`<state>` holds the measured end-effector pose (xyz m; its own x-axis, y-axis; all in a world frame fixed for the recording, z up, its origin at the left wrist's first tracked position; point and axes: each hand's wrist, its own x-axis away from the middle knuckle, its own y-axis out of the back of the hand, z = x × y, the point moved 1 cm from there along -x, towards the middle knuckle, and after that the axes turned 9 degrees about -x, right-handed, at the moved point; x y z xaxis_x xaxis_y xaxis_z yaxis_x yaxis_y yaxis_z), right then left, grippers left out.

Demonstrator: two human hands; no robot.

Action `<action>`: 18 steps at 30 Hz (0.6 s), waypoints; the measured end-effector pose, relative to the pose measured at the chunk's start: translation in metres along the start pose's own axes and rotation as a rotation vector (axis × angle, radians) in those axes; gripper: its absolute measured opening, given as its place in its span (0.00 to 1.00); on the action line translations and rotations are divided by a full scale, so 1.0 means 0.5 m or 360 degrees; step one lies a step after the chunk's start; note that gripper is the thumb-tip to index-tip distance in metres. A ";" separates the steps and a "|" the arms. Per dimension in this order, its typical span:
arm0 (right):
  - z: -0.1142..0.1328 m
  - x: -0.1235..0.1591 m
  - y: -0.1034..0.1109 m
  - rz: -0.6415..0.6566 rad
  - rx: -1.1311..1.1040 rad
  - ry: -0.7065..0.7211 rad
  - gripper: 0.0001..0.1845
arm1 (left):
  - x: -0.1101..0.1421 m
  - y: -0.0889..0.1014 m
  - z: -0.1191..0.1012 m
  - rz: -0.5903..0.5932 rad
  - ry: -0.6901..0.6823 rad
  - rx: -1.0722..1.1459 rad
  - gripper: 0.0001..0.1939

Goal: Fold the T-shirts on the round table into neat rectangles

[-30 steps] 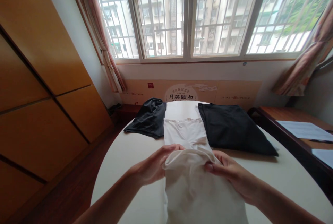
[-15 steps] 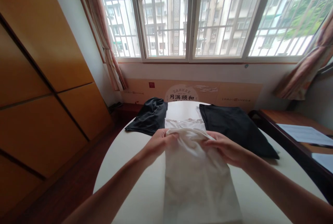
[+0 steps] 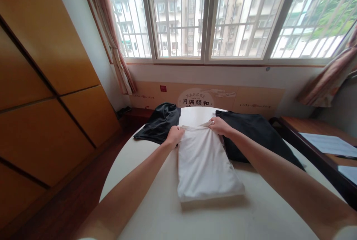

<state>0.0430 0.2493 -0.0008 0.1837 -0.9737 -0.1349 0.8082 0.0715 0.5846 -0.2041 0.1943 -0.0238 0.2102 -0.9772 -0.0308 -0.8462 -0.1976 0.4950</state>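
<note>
A folded white garment point(image 3: 206, 165), its exact kind not clear, lies lengthwise on the round white table point(image 3: 147, 199). My left hand point(image 3: 175, 135) is closed on its far left corner. At the far right corner, my right hand point(image 3: 219, 125) pinches the same edge. Between the two hands the far edge is drawn fairly straight, with small creases running down from it. Black folded cloth point(image 3: 160, 123) lies just beyond my left hand. A larger piece of black folded cloth point(image 3: 251, 136) is partly behind my right hand and forearm.
On the right stands a brown wooden desk point(image 3: 309, 125) with white papers point(image 3: 329, 142) and a dark pen point(image 3: 347, 157). Wooden cabinets point(image 3: 78, 117) line the left side. Past the table, a printed beige panel point(image 3: 251, 97) leans under the barred window.
Both hands have moved away from me, carrying the garment's edge to its far end. The near part has folded over, so the garment is now shorter and its near end shows on the table.
</note>
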 end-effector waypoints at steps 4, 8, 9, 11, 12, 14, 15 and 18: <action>-0.005 0.019 -0.016 -0.0139 0.0243 -0.0035 0.23 | -0.008 0.007 0.009 -0.0175 -0.0043 -0.0221 0.14; 0.032 0.112 -0.020 -0.0236 0.0455 0.0204 0.32 | 0.049 0.032 -0.024 -0.0093 -0.0185 -0.0476 0.24; 0.042 0.151 -0.023 -0.0208 0.0547 0.0380 0.30 | 0.083 0.040 -0.035 -0.0105 -0.0317 -0.0592 0.26; 0.053 0.241 -0.035 -0.0016 0.0673 0.0744 0.28 | 0.170 0.054 -0.051 -0.0122 -0.0689 -0.0886 0.28; 0.052 0.287 -0.043 0.0101 0.0693 0.0829 0.29 | 0.219 0.059 -0.054 -0.0028 -0.0886 -0.0992 0.29; 0.037 0.369 -0.057 0.0362 0.0700 0.0896 0.34 | 0.314 0.061 -0.046 0.0405 -0.1171 -0.1100 0.33; 0.026 0.402 -0.063 0.0460 0.0704 0.0884 0.36 | 0.353 0.061 -0.037 0.0631 -0.1234 -0.1144 0.36; -0.009 0.462 -0.067 0.0559 0.0723 0.0832 0.41 | 0.427 0.065 -0.007 0.0991 -0.1231 -0.1247 0.42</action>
<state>0.0607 0.0228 -0.0551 0.7179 -0.6738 -0.1749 0.3657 0.1513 0.9183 -0.1849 -0.0204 -0.0110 -0.6826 -0.7304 0.0246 -0.1266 0.1513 0.9803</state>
